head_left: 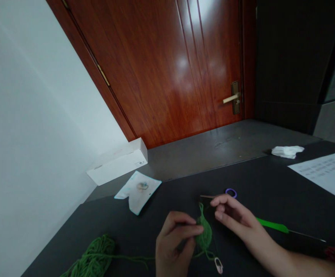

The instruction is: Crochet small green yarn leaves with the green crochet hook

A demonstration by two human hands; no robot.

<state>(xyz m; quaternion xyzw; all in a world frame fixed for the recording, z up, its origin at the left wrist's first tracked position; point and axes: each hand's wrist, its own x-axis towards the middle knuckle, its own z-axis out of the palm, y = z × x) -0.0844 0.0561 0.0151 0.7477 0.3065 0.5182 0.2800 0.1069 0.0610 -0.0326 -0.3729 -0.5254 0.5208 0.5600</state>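
My left hand (177, 240) is closed, pinching a small leaf-shaped piece of green yarn work (204, 234) between thumb and fingers. A yarn loop (201, 207) stands up from its top. Just right of that loop, my right hand (236, 217) has its fingers curled together; whatever they grip is too small to make out. A pale stitch marker (218, 265) hangs at the lower end of the green piece. Green yarn runs leftward to a loose yarn skein (97, 256). Behind my right fingers lie scissors with a purple handle (231, 192), partly hidden.
A green-handled hook (274, 225) lies beyond my right forearm on the dark table (179, 196). At the back left are a white packet (141, 190) and a long white box (121, 161). A printed sheet (329, 173) and crumpled white tissue (287, 151) lie right.
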